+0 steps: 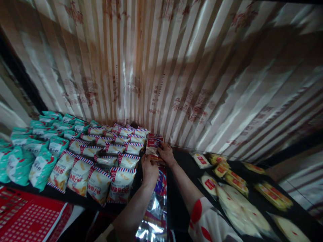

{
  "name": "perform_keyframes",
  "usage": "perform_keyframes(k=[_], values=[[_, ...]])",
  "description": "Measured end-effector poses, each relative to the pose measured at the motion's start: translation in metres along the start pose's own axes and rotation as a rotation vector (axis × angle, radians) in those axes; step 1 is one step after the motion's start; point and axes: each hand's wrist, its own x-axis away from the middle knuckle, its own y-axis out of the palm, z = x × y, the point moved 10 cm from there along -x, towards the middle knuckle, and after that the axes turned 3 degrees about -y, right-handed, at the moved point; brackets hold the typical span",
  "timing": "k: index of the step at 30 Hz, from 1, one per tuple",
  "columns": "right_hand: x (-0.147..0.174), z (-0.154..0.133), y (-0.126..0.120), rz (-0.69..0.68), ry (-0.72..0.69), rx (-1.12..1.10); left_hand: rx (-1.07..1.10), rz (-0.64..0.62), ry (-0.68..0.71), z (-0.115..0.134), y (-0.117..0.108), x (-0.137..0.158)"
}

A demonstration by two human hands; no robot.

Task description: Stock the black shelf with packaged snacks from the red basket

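Both hands are on a dark red and silver foil snack packet (152,141) that lies near the back edge of the dark table. My left hand (150,173) grips its near left edge, fingers bent inward. On its right side, the curled fingers of my right hand (166,154) hold the packet. More shiny purple, red and silver foil packets (160,185) run from beneath my hands toward me. To the left stand rows of white snack bags (122,185) with red and blue striped edges. The small print on the packets is blurred.
Teal snack bags (41,169) fill the table's far left. A red plastic basket (27,215) sits at the front left. On the right lie yellow packs (236,181) and pale flat packs (237,208). A pleated printed curtain (161,67) hangs behind the table.
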Motion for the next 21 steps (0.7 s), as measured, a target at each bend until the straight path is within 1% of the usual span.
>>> perform_keyframes(k=[2, 3, 4, 6, 10, 12, 14, 17, 21], values=[[0.002, 0.003, -0.002, -0.019, 0.105, 0.064, -0.013, -0.013, 0.003, 0.000, 0.003, 0.000], [0.004, 0.002, -0.003, -0.025, 0.135, 0.088, -0.014, -0.022, 0.002, -0.001, 0.005, 0.000], [0.005, -0.002, -0.005, -0.027, 0.133, 0.110, -0.010, -0.029, -0.001, -0.002, 0.006, 0.001], [0.006, -0.013, -0.009, -0.017, 0.090, 0.158, 0.003, -0.034, -0.008, -0.004, 0.006, 0.001], [0.009, -0.040, -0.013, 0.011, -0.060, 0.289, -0.016, -0.027, -0.014, -0.007, 0.005, 0.002], [0.010, -0.052, -0.009, -0.014, -0.132, 0.334, -0.064, -0.032, -0.007, -0.005, 0.004, 0.001], [0.009, -0.060, -0.002, -0.074, -0.189, 0.354, -0.122, -0.047, 0.002, -0.003, 0.005, -0.001], [0.003, -0.062, 0.010, -0.157, -0.203, 0.367, -0.189, -0.061, -0.014, -0.003, 0.006, -0.001], [-0.005, -0.049, 0.022, -0.235, -0.119, 0.378, -0.231, -0.086, 0.009, -0.001, 0.010, 0.002]])
